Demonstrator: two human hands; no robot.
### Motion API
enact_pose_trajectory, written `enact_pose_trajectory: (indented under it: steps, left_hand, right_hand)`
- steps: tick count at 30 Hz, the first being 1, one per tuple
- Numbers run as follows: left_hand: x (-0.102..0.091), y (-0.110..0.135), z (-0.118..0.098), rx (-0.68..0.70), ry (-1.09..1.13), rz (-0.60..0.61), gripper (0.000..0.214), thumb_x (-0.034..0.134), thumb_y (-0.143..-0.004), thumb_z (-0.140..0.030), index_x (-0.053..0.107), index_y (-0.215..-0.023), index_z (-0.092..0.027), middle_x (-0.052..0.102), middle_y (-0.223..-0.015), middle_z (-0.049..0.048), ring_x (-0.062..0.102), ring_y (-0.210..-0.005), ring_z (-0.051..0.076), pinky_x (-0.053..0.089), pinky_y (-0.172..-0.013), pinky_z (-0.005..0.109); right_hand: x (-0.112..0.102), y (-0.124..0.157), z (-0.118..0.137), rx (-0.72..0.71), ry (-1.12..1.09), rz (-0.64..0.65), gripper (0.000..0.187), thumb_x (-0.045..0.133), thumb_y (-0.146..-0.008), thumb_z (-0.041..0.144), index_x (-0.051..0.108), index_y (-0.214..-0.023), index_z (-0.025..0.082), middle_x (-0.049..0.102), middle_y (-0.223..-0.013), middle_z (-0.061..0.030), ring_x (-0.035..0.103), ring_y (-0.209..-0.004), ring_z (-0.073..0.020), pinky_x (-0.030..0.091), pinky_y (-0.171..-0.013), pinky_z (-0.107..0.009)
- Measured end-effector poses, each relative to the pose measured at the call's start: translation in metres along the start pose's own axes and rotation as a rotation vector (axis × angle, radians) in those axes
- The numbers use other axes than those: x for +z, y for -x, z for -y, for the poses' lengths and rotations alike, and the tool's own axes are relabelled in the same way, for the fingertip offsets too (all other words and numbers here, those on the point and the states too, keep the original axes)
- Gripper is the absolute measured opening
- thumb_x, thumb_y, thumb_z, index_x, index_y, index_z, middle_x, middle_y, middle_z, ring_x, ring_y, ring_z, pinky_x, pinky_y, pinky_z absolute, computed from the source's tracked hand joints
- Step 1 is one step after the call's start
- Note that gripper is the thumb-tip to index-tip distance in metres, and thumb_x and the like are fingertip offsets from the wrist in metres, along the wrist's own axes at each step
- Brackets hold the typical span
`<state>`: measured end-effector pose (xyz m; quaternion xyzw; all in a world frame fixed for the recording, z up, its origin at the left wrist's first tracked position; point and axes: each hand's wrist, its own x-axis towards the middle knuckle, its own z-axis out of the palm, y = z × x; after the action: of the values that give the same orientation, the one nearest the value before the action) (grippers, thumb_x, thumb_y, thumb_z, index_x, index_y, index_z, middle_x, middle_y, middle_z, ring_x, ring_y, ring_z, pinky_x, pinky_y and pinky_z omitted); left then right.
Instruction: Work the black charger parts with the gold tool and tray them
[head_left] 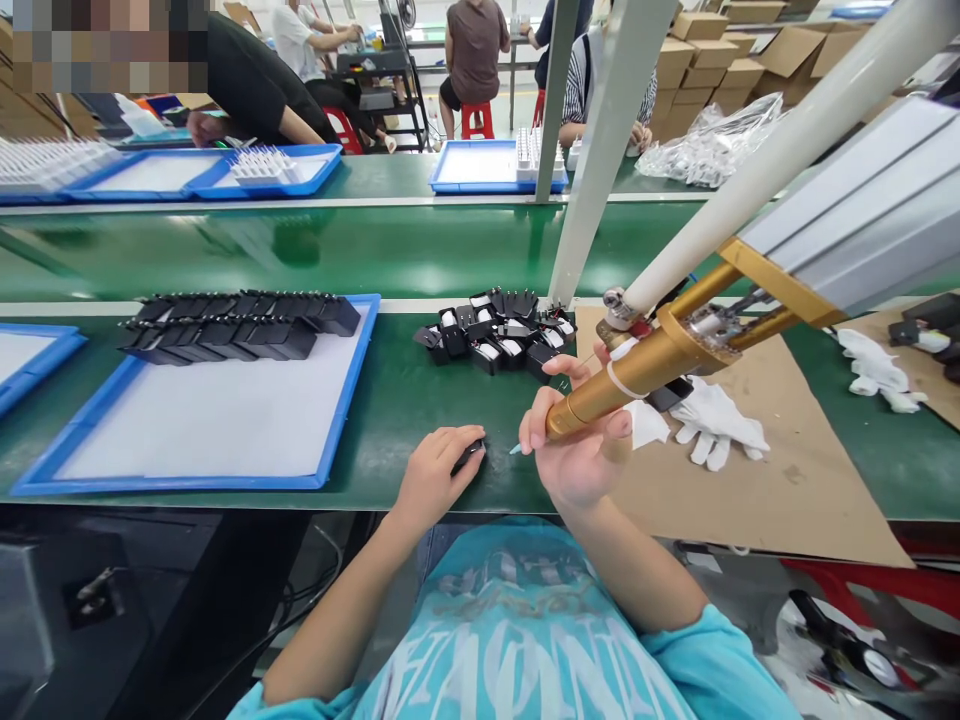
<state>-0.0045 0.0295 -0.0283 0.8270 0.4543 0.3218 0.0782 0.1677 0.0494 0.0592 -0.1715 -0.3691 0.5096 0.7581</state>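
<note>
My left hand (439, 475) rests on the green bench with its fingers curled over a small black housing (469, 457), which is mostly hidden under them. My right hand (577, 455) is wrapped around the lower end of a gold, cylinder-shaped power screwdriver (611, 390), thumb on the near side. Its pale blue tip (516, 450) points left and down, a short way from the housing and apart from it. Beyond both hands lies a loose pile of black housings (487, 330) with white parts inside.
At left, a blue tray (343, 400) holds rows of black housings (240, 325). White gloves (716, 420) lie on cardboard (795, 470) at right. A slanting white pole (750, 180) and grey post (600, 150) rise close by. Several people work across the bench.
</note>
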Motion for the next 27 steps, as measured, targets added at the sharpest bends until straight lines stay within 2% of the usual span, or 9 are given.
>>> enact_pose_trajectory:
  steps: [3,6,9,14,17,19,23,25,27]
  left_hand:
    - [0.007,0.002,-0.003,-0.011,-0.168,0.026,0.022,0.054,-0.095,-0.025,0.06,-0.116,-0.02,0.07,-0.113,0.0061,0.065,-0.096,0.021,0.05,-0.08,0.032]
    - [0.014,0.002,-0.005,-0.027,-0.293,0.004,0.017,0.058,-0.093,-0.032,0.065,-0.105,-0.021,0.072,-0.097,0.0035,0.065,-0.082,0.019,0.047,-0.069,0.03]
    - [0.017,0.0,-0.005,-0.022,-0.317,0.004,0.015,0.056,-0.093,-0.028,0.065,-0.102,-0.022,0.072,-0.091,0.0025,0.063,-0.077,0.018,0.046,-0.069,0.029]
    - [0.001,-0.004,0.001,-0.051,-0.264,0.272,0.029,0.053,-0.094,-0.027,0.058,-0.122,-0.024,0.068,-0.101,0.0049,0.061,-0.085,0.021,0.046,-0.068,0.03]
    - [-0.007,-0.007,0.009,-0.193,0.034,0.356,0.033,0.058,-0.091,-0.03,0.056,-0.124,-0.028,0.064,-0.098,0.0036,0.06,-0.089,0.021,0.046,-0.072,0.03]
    - [-0.006,-0.007,0.012,-0.414,0.379,0.243,0.035,0.063,-0.088,-0.036,0.055,-0.121,-0.027,0.062,-0.095,0.0025,0.06,-0.084,0.019,0.047,-0.072,0.029]
    - [-0.001,-0.008,0.002,-0.86,1.293,-0.025,0.041,0.061,-0.086,-0.049,0.051,-0.117,-0.025,0.059,-0.086,0.0018,0.058,-0.068,0.016,0.046,-0.057,0.025]
    - [-0.002,-0.009,-0.007,-0.956,1.639,-0.071,0.039,0.062,-0.085,-0.046,0.053,-0.115,-0.023,0.058,-0.082,0.0024,0.056,-0.064,0.014,0.044,-0.051,0.023]
    - [-0.004,-0.01,-0.015,-0.978,1.828,-0.098,0.033,0.062,-0.085,-0.04,0.056,-0.111,-0.02,0.057,-0.081,0.0031,0.054,-0.062,0.013,0.042,-0.049,0.02]
  right_hand:
    - [0.0,0.0,0.0,0.007,0.003,-0.006,0.031,0.05,-0.086,0.057,0.048,-0.103,0.03,0.055,-0.103,0.0003,0.05,-0.043,-0.0041,0.042,-0.032,-0.02]
    - [0.0,0.0,0.0,0.004,-0.003,-0.009,0.032,0.05,-0.086,0.056,0.049,-0.104,0.03,0.055,-0.103,0.0005,0.049,-0.043,-0.004,0.041,-0.032,-0.02]
    - [-0.001,0.0,0.0,0.007,-0.007,-0.01,0.033,0.051,-0.086,0.056,0.049,-0.107,0.031,0.055,-0.103,0.0004,0.049,-0.043,-0.0041,0.041,-0.032,-0.021]
    - [-0.003,-0.001,0.001,0.021,0.004,-0.014,0.033,0.05,-0.086,0.057,0.047,-0.107,0.031,0.055,-0.102,0.0008,0.05,-0.043,-0.0046,0.041,-0.033,-0.021]
    - [-0.004,-0.002,0.001,0.02,0.029,-0.046,0.034,0.049,-0.086,0.058,0.046,-0.107,0.032,0.055,-0.101,0.0014,0.048,-0.042,-0.0046,0.04,-0.032,-0.021]
    - [-0.005,-0.002,0.001,0.019,0.043,-0.065,0.034,0.049,-0.085,0.058,0.046,-0.108,0.032,0.055,-0.101,0.0015,0.047,-0.041,-0.0046,0.039,-0.031,-0.021]
    - [-0.006,-0.004,0.001,0.009,0.068,-0.067,0.032,0.048,-0.086,0.057,0.047,-0.106,0.032,0.056,-0.101,0.0011,0.048,-0.041,-0.0046,0.04,-0.032,-0.022]
    - [-0.007,-0.004,0.002,0.001,0.082,-0.063,0.03,0.047,-0.087,0.056,0.048,-0.103,0.031,0.056,-0.102,0.0009,0.049,-0.042,-0.0047,0.042,-0.033,-0.022]
    - [-0.008,-0.004,0.002,-0.001,0.092,-0.062,0.029,0.046,-0.088,0.056,0.05,-0.1,0.03,0.055,-0.103,0.0008,0.049,-0.043,-0.0047,0.043,-0.033,-0.023]
